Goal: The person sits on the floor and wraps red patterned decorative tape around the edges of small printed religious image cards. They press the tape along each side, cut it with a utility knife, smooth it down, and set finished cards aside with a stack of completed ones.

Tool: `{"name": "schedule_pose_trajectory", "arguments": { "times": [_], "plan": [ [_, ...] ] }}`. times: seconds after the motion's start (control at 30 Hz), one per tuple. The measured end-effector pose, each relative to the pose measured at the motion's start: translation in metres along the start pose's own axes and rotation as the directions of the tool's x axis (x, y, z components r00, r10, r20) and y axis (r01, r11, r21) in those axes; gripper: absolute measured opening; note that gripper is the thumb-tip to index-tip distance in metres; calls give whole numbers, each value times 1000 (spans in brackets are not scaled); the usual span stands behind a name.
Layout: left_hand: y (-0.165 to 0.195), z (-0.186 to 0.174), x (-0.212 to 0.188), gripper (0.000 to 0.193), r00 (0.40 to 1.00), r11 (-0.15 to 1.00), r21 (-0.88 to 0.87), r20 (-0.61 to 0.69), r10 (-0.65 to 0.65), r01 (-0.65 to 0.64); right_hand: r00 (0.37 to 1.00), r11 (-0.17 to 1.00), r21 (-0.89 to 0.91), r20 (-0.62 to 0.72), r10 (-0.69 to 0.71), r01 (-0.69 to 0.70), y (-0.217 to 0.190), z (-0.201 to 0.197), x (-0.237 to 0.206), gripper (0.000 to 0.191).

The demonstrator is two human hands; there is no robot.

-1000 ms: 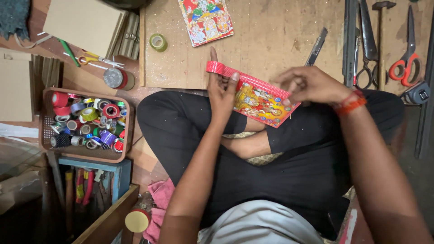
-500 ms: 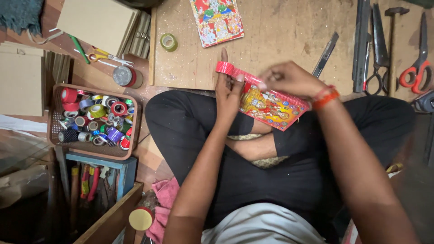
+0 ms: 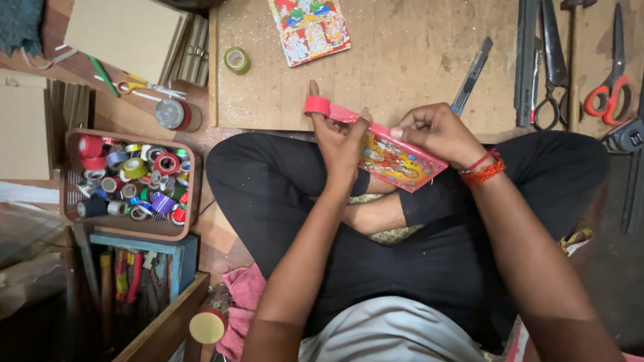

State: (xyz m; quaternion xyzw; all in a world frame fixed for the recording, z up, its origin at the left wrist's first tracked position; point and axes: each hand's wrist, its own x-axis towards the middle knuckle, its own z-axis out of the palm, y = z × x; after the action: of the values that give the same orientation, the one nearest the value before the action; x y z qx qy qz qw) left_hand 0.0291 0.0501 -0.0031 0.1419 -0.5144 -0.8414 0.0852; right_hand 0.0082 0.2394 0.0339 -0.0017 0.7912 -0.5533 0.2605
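I sit cross-legged with a colourful picture card (image 3: 396, 163) held over my lap. My left hand (image 3: 337, 137) grips its left end, one finger pointing up beside a roll of red dotted tape (image 3: 317, 105). A strip of that tape runs along the card's top edge. My right hand (image 3: 436, 132) pinches the strip and the card's upper edge, with a red thread band on its wrist.
A wooden board (image 3: 402, 60) ahead carries a second picture card (image 3: 310, 27), a green tape roll (image 3: 236, 59) and a utility knife (image 3: 472, 72). Scissors (image 3: 607, 87) and metal tools lie right. A basket of several tape rolls (image 3: 127, 177) sits left, near cardboard sheets (image 3: 124, 30).
The view has drifted slightly. Both hands and the card stay together over my lap, and my right hand has slid a little along the tape strip.
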Motion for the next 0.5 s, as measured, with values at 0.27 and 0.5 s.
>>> {"name": "schedule_pose_trajectory", "arguments": {
  "times": [0.27,0.5],
  "plan": [
    [-25,-2,19,94,999,999,-22,-4,42,-42,749,418,-878,-113,-653,232,-42,81,-34,54],
    [-25,4,20,95,998,999,6,-53,35,-34,845,395,-917,-174,-505,47,-25,72,-44,67]
  ]
}}
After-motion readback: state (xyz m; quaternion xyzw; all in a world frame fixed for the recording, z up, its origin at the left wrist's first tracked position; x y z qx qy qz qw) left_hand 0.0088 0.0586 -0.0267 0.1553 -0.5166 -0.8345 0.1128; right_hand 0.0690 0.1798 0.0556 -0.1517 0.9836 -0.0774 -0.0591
